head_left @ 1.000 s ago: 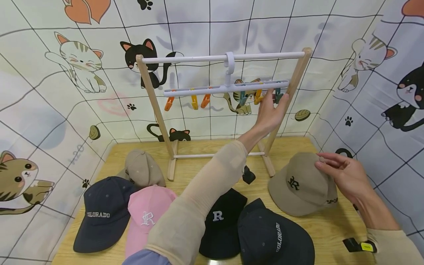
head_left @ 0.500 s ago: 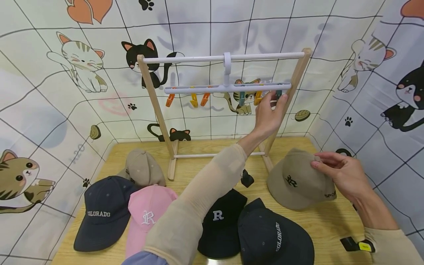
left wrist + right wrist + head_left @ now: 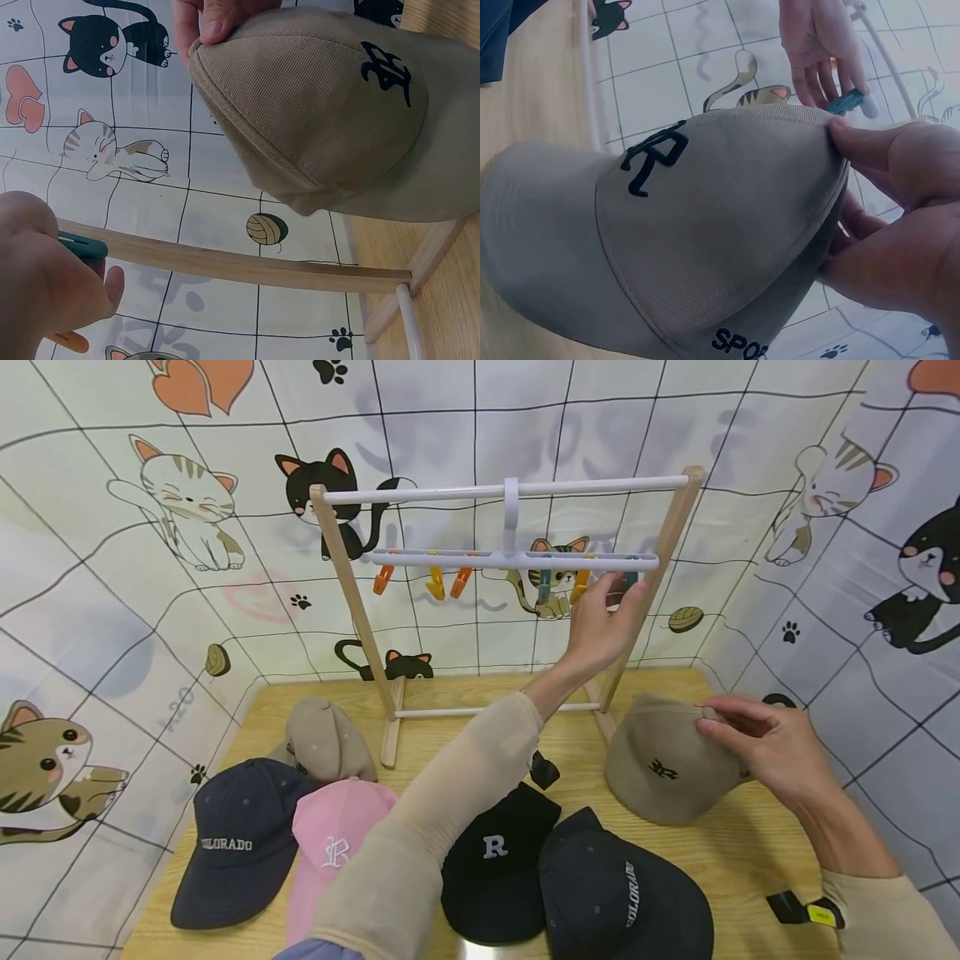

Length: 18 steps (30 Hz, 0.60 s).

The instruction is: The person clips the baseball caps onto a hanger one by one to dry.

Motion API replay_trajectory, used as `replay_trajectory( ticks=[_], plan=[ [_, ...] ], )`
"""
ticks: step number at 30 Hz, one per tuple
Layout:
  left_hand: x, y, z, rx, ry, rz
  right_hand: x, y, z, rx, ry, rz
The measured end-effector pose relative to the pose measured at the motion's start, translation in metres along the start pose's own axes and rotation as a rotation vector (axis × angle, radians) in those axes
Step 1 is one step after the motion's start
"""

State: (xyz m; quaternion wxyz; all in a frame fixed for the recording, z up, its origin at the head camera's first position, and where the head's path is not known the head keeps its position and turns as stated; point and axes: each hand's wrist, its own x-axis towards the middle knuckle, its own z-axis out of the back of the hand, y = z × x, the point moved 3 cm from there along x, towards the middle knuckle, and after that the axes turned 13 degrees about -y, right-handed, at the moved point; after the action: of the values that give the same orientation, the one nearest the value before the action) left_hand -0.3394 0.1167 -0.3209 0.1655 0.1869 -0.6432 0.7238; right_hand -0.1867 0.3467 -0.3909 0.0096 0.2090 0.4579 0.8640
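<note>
My left hand [image 3: 606, 627] pinches the teal clothespin [image 3: 82, 246] near the right end of a white clip hanger [image 3: 450, 559]. A beige baseball cap [image 3: 660, 793] with a dark embroidered emblem hangs from my right hand [image 3: 783, 756], which pinches the top of its crown between thumb and fingers. In the right wrist view the cap's brim points left, and lettering shows on its lower side. The cap is below and to the right of the left hand, apart from the clothespin. Several other orange, yellow and teal clothespins hang along the bar; an orange clothespin [image 3: 462, 582] is left of centre.
A wooden rack [image 3: 360, 610] with a white top rod carries the hanger. Along the table's front lie a navy cap [image 3: 240, 818], a pink cap [image 3: 337, 818], a black cap [image 3: 498, 885] and a dark cap [image 3: 600, 877]. Another beige cap [image 3: 322, 739] sits behind them, at left.
The beige cap has risen slightly, shifted left and tilted, its emblem turning with it, as my right hand moves left. The hanger has turned a little while my left hand stays at the clothespin.
</note>
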Motion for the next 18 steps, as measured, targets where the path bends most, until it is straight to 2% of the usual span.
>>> replay_trajectory(
  ticks=[5, 18],
  plan=[
    [-0.005, -0.003, 0.006, -0.009, 0.05, 0.013, 0.002, 0.01, -0.004, -0.001, -0.021, 0.06],
    [-0.014, -0.004, 0.023, -0.011, 0.128, 0.015, 0.011, 0.027, -0.015, -0.001, -0.026, 0.105]
  ],
)
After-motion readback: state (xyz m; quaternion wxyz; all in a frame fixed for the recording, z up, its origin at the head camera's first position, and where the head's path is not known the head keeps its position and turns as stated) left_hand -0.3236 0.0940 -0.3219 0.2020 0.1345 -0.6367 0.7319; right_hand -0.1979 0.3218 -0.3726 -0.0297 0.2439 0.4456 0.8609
